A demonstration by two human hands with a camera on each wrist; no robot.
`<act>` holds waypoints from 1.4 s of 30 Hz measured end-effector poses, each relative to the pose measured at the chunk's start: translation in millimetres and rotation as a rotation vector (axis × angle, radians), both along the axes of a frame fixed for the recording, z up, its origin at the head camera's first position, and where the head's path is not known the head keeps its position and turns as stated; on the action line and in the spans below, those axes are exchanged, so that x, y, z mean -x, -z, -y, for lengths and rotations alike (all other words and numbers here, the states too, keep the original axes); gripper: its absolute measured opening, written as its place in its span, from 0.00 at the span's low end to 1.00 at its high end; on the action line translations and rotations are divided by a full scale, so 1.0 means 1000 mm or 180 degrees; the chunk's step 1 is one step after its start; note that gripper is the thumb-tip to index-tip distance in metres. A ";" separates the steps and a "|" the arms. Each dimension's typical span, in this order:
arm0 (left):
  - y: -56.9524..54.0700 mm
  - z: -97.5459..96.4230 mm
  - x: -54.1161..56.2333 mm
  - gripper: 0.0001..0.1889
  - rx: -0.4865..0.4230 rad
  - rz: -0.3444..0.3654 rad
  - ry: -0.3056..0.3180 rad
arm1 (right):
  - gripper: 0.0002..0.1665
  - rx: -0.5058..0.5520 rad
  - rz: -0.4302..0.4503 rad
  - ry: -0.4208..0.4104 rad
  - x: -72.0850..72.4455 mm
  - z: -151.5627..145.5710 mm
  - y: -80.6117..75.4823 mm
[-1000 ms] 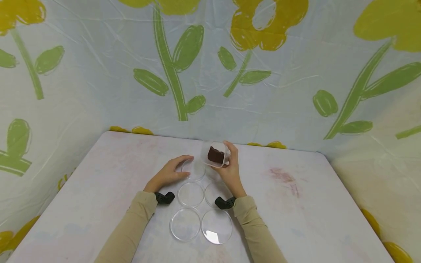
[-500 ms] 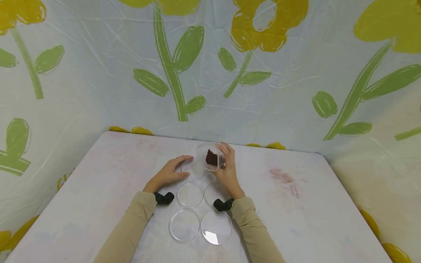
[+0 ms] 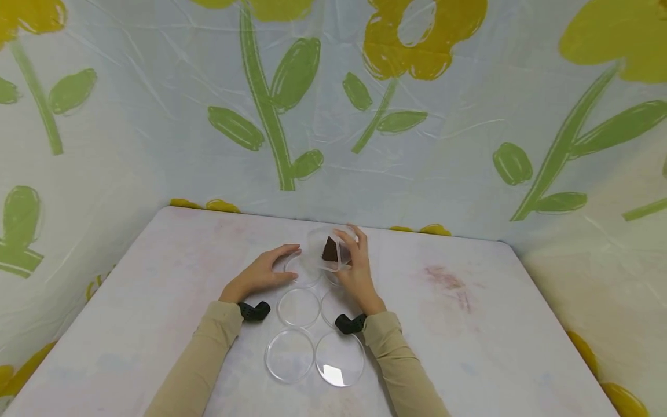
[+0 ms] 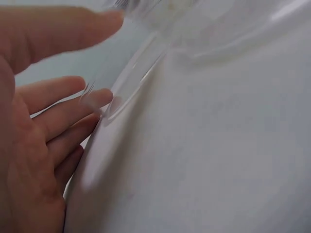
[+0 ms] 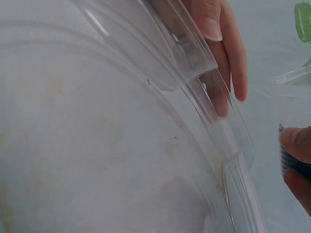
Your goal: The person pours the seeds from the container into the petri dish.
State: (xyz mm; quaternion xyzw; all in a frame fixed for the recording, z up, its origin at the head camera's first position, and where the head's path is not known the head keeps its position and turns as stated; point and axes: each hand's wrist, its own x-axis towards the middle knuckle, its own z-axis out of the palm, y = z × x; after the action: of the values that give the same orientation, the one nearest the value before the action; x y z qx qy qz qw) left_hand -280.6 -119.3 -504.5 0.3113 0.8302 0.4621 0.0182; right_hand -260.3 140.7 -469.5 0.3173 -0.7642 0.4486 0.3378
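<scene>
My right hand [image 3: 358, 275] grips a clear plastic tub [image 3: 315, 240] above the far end of the dish group. The tub is tilted, its rim turned to the left, and a dark brown, crumbly-looking block [image 3: 330, 250] sits inside, partly behind the fingers. My left hand [image 3: 263, 271] holds the far-left clear petri dish [image 3: 304, 282], thumb on the near side and fingers round the far side. In the left wrist view, the fingertips [image 4: 104, 96] touch that dish's rim. Part of the tub shows in the right wrist view, between thumb and finger.
Several more clear round dishes stand in two columns toward the person, among them the near-left dish [image 3: 289, 355] and the near-right dish [image 3: 340, 359]. A pale cloth covers the table [image 3: 443, 324]. A flowered curtain [image 3: 333, 174] rises behind the table.
My right hand has moved slightly left and turned the tub further over to the left. Less of the brown block shows. My left hand has stayed on its dish.
</scene>
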 end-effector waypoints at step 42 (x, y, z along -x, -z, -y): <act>-0.007 0.004 -0.006 0.39 -0.0031 0.0370 -0.0092 | 0.53 -0.0713 0.0103 0.0512 -0.006 0.001 0.000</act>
State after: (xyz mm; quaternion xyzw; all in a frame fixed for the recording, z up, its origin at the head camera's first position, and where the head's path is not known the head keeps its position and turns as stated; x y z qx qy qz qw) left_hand -274.7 -123.7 -497.4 0.2719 0.8299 0.4836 0.0582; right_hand -254.6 139.9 -469.4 0.2834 -0.8378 0.3370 0.3227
